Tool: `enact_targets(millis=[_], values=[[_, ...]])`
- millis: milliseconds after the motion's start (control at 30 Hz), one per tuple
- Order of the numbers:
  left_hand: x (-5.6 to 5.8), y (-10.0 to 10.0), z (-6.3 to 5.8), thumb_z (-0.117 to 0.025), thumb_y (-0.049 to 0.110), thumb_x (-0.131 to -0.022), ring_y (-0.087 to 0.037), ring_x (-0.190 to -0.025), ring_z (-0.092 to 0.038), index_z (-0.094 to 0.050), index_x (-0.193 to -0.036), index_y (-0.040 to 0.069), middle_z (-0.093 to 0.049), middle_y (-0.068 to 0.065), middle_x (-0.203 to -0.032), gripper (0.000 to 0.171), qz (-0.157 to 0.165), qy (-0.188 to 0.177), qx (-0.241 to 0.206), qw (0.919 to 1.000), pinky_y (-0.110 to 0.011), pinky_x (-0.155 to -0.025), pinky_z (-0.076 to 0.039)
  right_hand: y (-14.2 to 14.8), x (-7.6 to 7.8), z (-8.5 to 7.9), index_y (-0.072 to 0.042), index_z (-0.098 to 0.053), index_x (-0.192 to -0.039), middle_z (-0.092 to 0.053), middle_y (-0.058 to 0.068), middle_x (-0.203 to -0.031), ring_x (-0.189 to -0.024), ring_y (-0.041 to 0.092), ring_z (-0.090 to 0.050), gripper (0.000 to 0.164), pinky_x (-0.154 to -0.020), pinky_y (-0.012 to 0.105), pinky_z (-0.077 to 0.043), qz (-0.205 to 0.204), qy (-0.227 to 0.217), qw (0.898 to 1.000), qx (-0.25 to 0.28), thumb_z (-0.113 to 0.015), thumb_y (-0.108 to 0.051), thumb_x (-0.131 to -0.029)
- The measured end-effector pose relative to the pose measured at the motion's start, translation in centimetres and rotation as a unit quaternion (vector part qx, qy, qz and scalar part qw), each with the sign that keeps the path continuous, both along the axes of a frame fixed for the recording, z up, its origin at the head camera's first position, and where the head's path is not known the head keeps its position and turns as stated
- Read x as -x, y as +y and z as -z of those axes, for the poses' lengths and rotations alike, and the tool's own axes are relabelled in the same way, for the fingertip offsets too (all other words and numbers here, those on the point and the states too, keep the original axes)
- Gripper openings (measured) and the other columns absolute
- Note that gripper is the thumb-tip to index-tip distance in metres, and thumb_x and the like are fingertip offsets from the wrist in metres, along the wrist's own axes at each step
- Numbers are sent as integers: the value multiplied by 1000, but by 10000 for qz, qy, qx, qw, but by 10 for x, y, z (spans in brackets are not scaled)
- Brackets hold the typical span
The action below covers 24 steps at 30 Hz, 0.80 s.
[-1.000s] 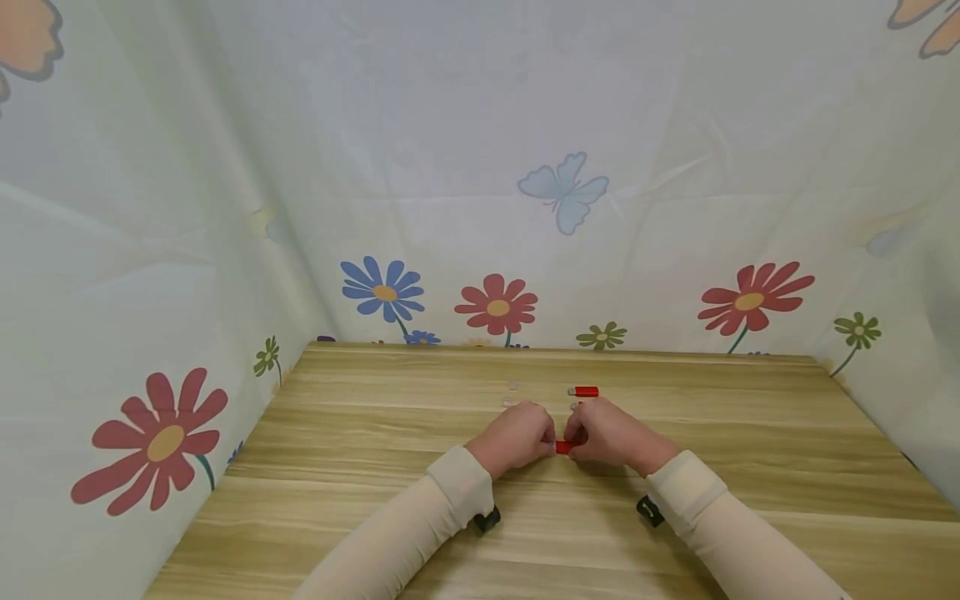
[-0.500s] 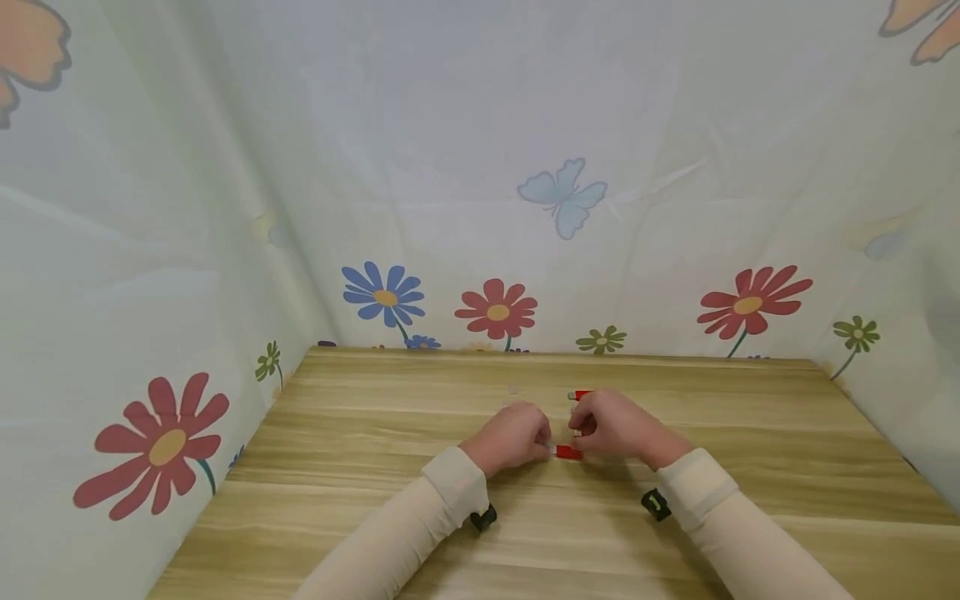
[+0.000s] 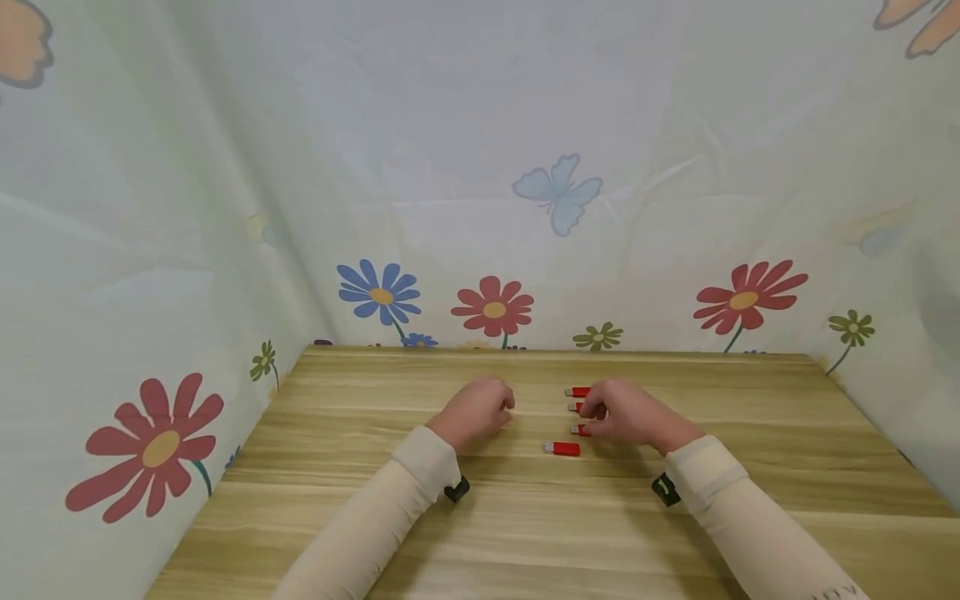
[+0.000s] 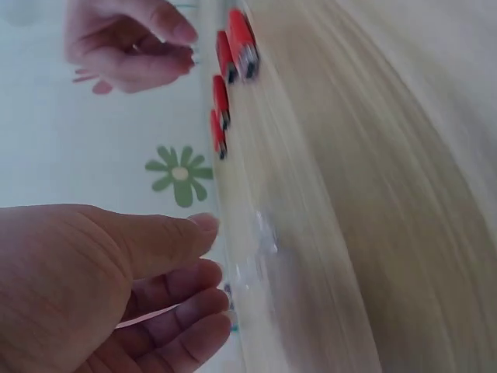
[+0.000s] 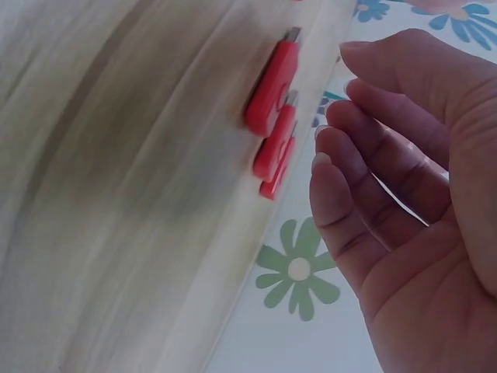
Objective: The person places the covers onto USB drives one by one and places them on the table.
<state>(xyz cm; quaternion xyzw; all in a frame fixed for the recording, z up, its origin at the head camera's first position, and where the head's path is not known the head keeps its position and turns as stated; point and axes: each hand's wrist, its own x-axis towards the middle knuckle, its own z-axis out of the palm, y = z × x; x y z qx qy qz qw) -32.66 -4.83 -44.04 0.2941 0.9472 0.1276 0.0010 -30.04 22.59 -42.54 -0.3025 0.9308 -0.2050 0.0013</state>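
Observation:
Several red USB sticks lie on the wooden table, their silver plugs pointing left. The front USB stick lies between my two hands, touched by neither. Beyond it, the others form a column, including the farthest USB stick, and my right hand hovers over their right ends. Its fingers are loosely bent with nothing in them in the right wrist view. My left hand is to the left, raised off the table, its relaxed fingers holding nothing visible. Below its fingertips, small clear plastic caps lie on the wood, hidden in the head view.
The wooden table backs onto a pale curtain printed with flowers and butterflies, which also rises along both sides. A small black device sits under the left cuff, another black device under the right.
Both hands were at the front USB stick a second ago. The right hand let go first and moved up and right; the left then withdrew to the left. The stick now lies free.

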Motion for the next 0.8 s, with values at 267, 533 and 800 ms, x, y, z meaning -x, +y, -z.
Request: enact_targets(millis=[267, 533, 800], values=[[7, -10, 5, -68, 4, -88, -11, -56, -20, -33, -55, 16, -17, 5, -59, 49, 393, -134, 22, 9991, -24, -54, -20, 2, 12, 6, -8, -79, -92, -74, 0, -90, -78, 10, -62, 12, -70, 25, -53, -79, -248, 9994, -220, -85, -10, -81], [10, -9, 6, -67, 2, -86, -12, -57, -24, -38, -54, 17, -20, 5, -57, 45, 537, -153, 149, 9983, -24, -54, -23, 3, 20, 13, -10, -79, -87, -72, -4, -83, -74, 7, -61, 8, -68, 23, -53, -346, -499, 9979, -242, -84, -8, -81], [16, -7, 12, -66, 3, -82, -10, -55, -23, -38, -53, 18, -22, 7, -55, 43, 652, -26, 320, 9974, -23, -53, -23, 2, 21, 16, -12, -78, -84, -71, -6, -82, -73, 6, -60, 8, -69, 23, -53, -224, -585, 9975, -318, -83, -8, -80]])
